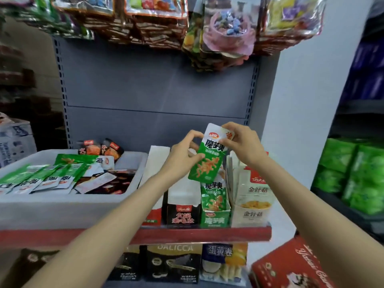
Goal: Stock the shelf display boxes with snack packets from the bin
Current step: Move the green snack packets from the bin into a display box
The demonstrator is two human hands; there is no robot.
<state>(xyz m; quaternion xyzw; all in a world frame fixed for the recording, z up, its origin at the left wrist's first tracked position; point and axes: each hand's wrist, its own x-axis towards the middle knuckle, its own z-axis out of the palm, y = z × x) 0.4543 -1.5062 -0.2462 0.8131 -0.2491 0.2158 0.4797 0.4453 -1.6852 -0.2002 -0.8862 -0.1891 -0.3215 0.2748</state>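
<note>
A green and white snack packet [209,156] hangs upright above the green display box [215,218], held by both hands. My left hand [182,154] pinches its left edge near the middle. My right hand [243,144] pinches its top right corner. The green box holds at least one matching packet [214,195] standing on end. The white bin [68,206] stands on the shelf at the left, filled with several green packets [47,177] and dark red ones [106,183].
A black display box [182,213] and a white-red box [152,215] stand left of the green one, and a cream box [252,204] stands to its right. The red shelf edge [197,234] runs below. Hanging bags [224,32] overhang above. A red carton [291,267] sits lower right.
</note>
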